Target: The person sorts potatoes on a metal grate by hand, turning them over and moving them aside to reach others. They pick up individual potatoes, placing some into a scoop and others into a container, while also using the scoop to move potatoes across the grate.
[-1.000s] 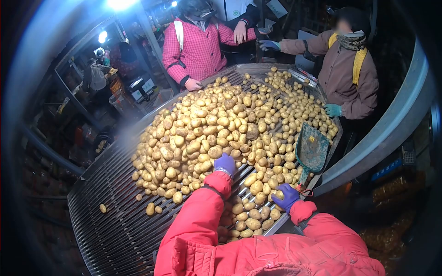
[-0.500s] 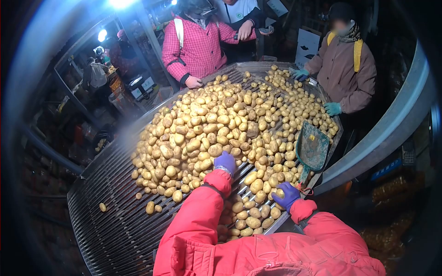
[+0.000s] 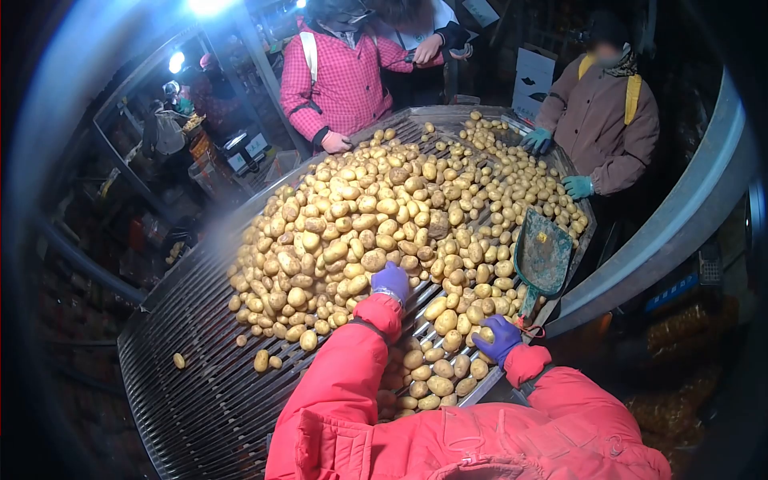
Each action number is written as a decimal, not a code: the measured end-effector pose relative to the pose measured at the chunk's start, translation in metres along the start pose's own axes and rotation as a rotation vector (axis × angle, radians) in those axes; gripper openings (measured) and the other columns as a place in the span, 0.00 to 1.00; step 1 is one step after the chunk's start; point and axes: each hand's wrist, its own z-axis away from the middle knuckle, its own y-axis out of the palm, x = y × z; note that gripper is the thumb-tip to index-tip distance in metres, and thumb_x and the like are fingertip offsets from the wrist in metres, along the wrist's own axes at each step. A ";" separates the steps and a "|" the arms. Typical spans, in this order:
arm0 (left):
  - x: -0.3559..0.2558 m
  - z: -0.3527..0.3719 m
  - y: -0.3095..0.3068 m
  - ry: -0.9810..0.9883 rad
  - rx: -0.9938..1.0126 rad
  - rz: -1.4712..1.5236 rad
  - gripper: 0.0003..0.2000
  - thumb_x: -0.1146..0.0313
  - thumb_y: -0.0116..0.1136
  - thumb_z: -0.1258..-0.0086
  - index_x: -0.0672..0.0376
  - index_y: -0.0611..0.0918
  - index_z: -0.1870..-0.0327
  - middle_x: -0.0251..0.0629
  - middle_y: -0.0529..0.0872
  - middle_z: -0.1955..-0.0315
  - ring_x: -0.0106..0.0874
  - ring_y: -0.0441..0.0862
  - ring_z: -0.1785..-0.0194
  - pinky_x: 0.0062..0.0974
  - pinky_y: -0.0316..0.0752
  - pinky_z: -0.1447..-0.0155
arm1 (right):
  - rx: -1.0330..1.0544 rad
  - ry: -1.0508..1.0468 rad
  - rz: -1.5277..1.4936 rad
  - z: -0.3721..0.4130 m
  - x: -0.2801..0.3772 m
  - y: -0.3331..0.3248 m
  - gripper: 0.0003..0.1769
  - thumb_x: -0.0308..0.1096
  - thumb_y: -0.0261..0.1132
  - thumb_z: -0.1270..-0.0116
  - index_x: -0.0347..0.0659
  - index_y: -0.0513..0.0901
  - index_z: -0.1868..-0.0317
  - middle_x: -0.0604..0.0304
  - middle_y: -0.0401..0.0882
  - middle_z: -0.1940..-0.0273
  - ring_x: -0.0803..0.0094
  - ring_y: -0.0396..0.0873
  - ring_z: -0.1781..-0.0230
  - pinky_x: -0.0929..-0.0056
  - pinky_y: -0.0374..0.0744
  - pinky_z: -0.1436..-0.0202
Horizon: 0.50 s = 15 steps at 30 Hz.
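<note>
- Left hand [image 3: 390, 282]: thin purple glove, smooth, at the near side of the heap, touching potatoes [image 3: 334, 252]; fingers mostly hidden, can't tell if it grips one.
- Right hand [image 3: 498, 340]: same purple glove, fingers bent over a single potato [image 3: 486, 335] by the table's near right edge; can't tell how firm the hold is.
- Potatoes: round to oval, yellow-tan skins, some with brown dirt, heaped mid-table, more spread to the right and between the arms; a few loose at left.
- Table [image 3: 200, 400]: long parallel metal bars, narrow gaps, dull shine.
- Scoop [image 3: 542, 260]: green, scuffed, dirty, wide shallow pan, on the right edge, red cord [image 3: 531, 329] near its handle.
- Sleeves [image 3: 340, 372]: puffy red cloth, dark bands near the wrists.
- Across the table: person in pink checked jacket [image 3: 344, 88]; person in plain brown jacket [image 3: 602, 120], green gloves.
</note>
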 end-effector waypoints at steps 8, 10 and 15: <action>0.000 -0.001 0.002 -0.009 -0.003 0.013 0.14 0.64 0.51 0.27 0.54 0.87 0.50 0.45 0.82 0.45 0.40 0.88 0.50 0.44 0.79 0.51 | 0.030 0.018 0.009 0.001 -0.002 0.000 0.23 0.48 0.77 0.44 0.47 0.82 0.53 0.52 0.80 0.57 0.52 0.83 0.60 0.59 0.83 0.57; -0.001 0.000 0.000 -0.009 0.004 -0.001 0.14 0.64 0.51 0.27 0.54 0.87 0.50 0.45 0.82 0.45 0.41 0.88 0.50 0.44 0.79 0.51 | 0.025 0.017 0.005 0.000 -0.001 -0.001 0.23 0.47 0.78 0.45 0.46 0.82 0.54 0.52 0.80 0.58 0.52 0.83 0.60 0.59 0.82 0.57; 0.000 -0.001 0.003 -0.007 -0.001 -0.006 0.14 0.64 0.50 0.27 0.54 0.86 0.50 0.45 0.82 0.46 0.41 0.88 0.51 0.45 0.79 0.51 | 0.007 0.003 -0.008 -0.001 0.002 -0.002 0.22 0.44 0.78 0.45 0.45 0.82 0.55 0.51 0.79 0.59 0.53 0.83 0.61 0.60 0.82 0.57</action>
